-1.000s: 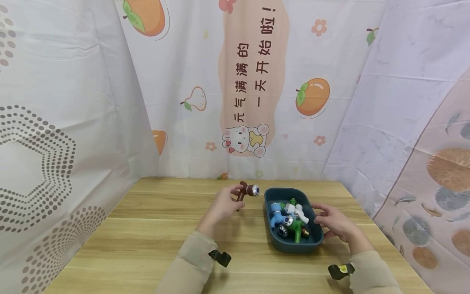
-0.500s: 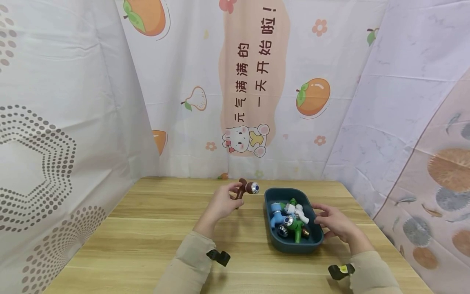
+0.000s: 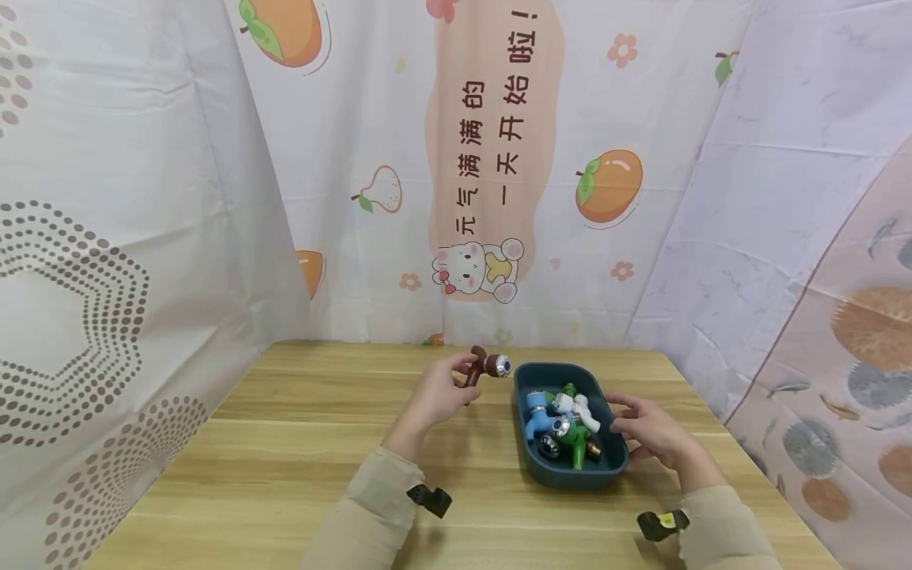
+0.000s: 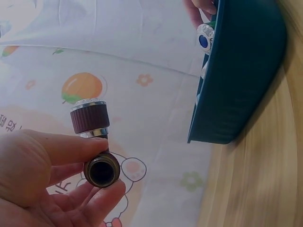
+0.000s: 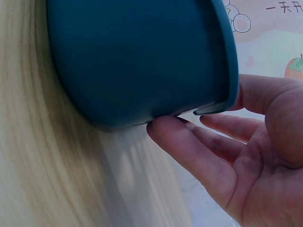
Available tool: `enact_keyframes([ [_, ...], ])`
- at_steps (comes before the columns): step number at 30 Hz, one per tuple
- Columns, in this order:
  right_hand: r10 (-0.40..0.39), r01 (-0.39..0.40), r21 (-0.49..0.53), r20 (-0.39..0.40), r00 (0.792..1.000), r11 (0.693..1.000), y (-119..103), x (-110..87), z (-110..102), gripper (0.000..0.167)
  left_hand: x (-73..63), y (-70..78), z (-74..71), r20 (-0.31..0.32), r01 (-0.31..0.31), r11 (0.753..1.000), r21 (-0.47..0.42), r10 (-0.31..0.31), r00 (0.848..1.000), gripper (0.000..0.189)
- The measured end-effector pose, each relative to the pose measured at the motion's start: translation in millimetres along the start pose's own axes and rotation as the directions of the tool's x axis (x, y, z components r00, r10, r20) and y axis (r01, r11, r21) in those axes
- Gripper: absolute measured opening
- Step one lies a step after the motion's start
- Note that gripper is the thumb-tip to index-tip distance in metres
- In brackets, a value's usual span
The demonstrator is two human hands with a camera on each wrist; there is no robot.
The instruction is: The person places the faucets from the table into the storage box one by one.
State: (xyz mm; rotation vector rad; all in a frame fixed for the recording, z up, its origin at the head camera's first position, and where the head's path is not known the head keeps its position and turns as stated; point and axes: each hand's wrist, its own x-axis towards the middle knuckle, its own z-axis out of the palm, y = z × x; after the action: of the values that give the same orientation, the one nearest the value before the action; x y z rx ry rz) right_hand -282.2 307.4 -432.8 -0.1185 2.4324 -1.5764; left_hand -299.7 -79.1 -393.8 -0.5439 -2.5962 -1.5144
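Observation:
My left hand point(image 3: 436, 393) pinches a brown faucet point(image 3: 493, 365) between thumb and fingers, above the table and left of the bin. Its ribbed knob has a chrome rim and a blue centre. The left wrist view faces the round open end of the faucet point(image 4: 102, 171). With my right hand point(image 3: 657, 431) I hold the right side of a dark teal bin point(image 3: 533, 473). In the right wrist view, one digit presses the bin's outer wall point(image 5: 142, 61) while another reaches over its rim. Inside lie a blue faucet point(image 3: 539, 423), a white faucet point(image 3: 586, 413) and green ones point(image 3: 577, 443).
The bin stands on a wooden table point(image 3: 285, 467), right of centre. Printed curtains point(image 3: 370, 261) rise behind the table and on both sides. A black camera mount sits on each wrist, over beige sleeves point(image 3: 370, 507).
My left hand first drew the brown faucet slightly to the left, then moved it back right, a little nearer the bin. My right hand and the bin have stayed in place.

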Motion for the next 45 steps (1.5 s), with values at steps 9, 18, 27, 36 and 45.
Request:
enact_keyframes([
  [9,-0.004,0.004,0.009,0.001,1.0,1.0,1.0,0.2,-0.6,0.065,4.7,0.6,9.6,0.002,-0.012,1.0,0.012,0.012,1.0,0.054],
  [18,-0.017,0.017,0.024,0.013,1.0,1.0,1.6,0.5,-1.5,0.065,15.1,2.0,19.0,0.009,-0.004,1.0,0.019,0.004,1.0,0.055],
  [27,-0.014,0.013,0.027,0.02,1.0,1.0,4.6,2.3,-2.4,0.066,27.3,7.6,26.8,0.006,0.013,0.998,0.055,-0.014,1.0,0.055],
  [36,-0.017,0.016,0.027,0.023,1.0,1.0,4.4,1.8,-2.7,0.065,40.6,18.4,36.4,0.0,0.04,0.994,0.102,-0.041,0.999,0.054],
  [45,-0.014,0.014,0.019,0.024,1.0,1.0,3.1,1.9,-3.1,0.065,54.7,26.5,47.5,0.02,0.044,0.983,0.18,-0.048,0.999,0.054],
])
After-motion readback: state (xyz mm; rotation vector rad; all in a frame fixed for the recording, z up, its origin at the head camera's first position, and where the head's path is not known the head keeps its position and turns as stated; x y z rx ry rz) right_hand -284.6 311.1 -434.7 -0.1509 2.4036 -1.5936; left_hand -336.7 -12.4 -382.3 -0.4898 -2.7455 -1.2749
